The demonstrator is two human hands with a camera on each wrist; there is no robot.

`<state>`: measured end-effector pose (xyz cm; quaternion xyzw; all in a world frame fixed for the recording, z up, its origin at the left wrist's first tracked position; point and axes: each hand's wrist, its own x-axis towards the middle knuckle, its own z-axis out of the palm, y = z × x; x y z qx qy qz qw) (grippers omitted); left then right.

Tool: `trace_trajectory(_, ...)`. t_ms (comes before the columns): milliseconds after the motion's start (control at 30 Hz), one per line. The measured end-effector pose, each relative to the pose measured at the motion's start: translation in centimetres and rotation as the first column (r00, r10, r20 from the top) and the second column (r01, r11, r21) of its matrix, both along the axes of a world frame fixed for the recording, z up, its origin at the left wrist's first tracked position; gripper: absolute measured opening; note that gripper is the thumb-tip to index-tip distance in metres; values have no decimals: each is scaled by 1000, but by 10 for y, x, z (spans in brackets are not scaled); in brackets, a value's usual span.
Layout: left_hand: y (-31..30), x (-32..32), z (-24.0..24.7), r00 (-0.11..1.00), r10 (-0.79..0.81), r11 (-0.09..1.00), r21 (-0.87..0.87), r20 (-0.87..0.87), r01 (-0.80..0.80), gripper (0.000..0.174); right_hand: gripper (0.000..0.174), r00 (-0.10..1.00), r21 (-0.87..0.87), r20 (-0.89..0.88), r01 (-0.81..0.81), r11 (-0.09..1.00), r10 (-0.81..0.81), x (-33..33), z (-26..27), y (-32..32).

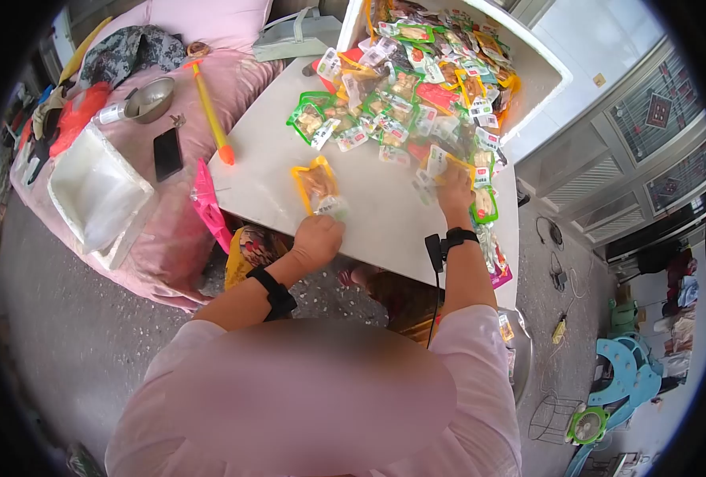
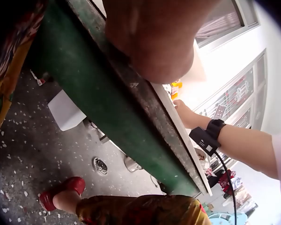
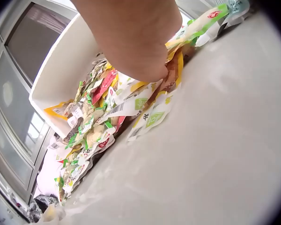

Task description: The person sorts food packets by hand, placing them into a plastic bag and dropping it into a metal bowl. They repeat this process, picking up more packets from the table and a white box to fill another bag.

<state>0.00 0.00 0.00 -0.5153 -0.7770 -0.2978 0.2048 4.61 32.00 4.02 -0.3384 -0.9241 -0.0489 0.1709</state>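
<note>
In the head view a yellow-edged food packet (image 1: 316, 184) lies on the pale tabletop (image 1: 257, 151), and the left hand (image 1: 319, 240) is at its lower end, fingertips at the clear edge; whether they pinch it cannot be told. The right hand (image 1: 455, 192) is over a yellow-edged packet (image 1: 458, 165) at the right side of the heap, its fingers partly hidden. From the right wrist view, the right hand (image 3: 138, 42) reaches down onto yellow-edged packets (image 3: 174, 70); its fingertips are out of sight. Only the base of the left hand (image 2: 154, 42) shows in the left wrist view.
Green- and yellow-edged packets (image 1: 388, 107) spill from a white foam box (image 1: 540, 75) at the back. On the pink-covered bed (image 1: 162, 230) are an empty-looking foam tray (image 1: 98, 191), a metal bowl (image 1: 150, 99) and a phone (image 1: 167, 153). A pink bag hangs beside the table's left edge.
</note>
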Motion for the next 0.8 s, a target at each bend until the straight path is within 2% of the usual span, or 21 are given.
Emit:
trace_trajectory(67,-5,3,3,1000,2,1000,3,-16,-2,18,56,995,-7,99,18,1000,-17,-5,-7,4)
trace_trajectory(100,8,2,-1,1000,0,998,59,-6,0,18,55,994,4,112,12,1000,-13,-9,7,15)
trace_trajectory(167,4,-1,-3,1000,-18,996,83,-18,19,17,52,994,-64,107,14,998,-7,-9,10,11)
trace_trajectory(200,2,-2,-2,1000,-13,997,77,-22,15,17,52,997,19,61,-46,999,45,-8,7,10)
trace_trajectory(300,2,1,-2,1000,-9,997,82,-22,11,16,47,997,-17,55,-43,999,44,-2,13,13)
trace_trajectory(400,0,0,-3,1000,-6,997,71,-25,7,16,35,997,25,-54,-44,999,45,3,25,8)
trace_trajectory(500,2,0,1,1000,2,1000,25,-14,-1,16,19,943,77,-321,-69,995,91,9,35,6)
trace_trajectory(533,2,-1,0,1000,10,1000,16,-19,-10,16,16,862,-221,-506,-157,963,25,13,37,1)
trace_trajectory(567,3,-1,0,1000,19,1000,7,-23,-19,16,12,759,-470,-644,-292,833,-98,19,36,-7)
trace_trajectory(600,3,-1,1,1000,24,1000,2,-17,-24,15,10,647,-638,-716,-452,623,-263,25,36,-20)
trace_trajectory(667,3,0,2,999,34,999,-17,3,-34,12,11,513,-674,-724,-670,312,-462,44,47,-65)
trace_trajectory(700,3,0,2,995,56,998,-47,82,-52,11,12,458,-629,-687,-763,147,-565,53,47,-84)
trace_trajectory(767,7,-2,4,967,110,990,-117,232,-84,9,15,475,-615,-620,-789,11,-625,69,26,-104)
trace_trajectory(800,9,-4,5,956,114,992,-84,272,-95,9,16,485,-599,-584,-799,-58,-651,75,18,-114)
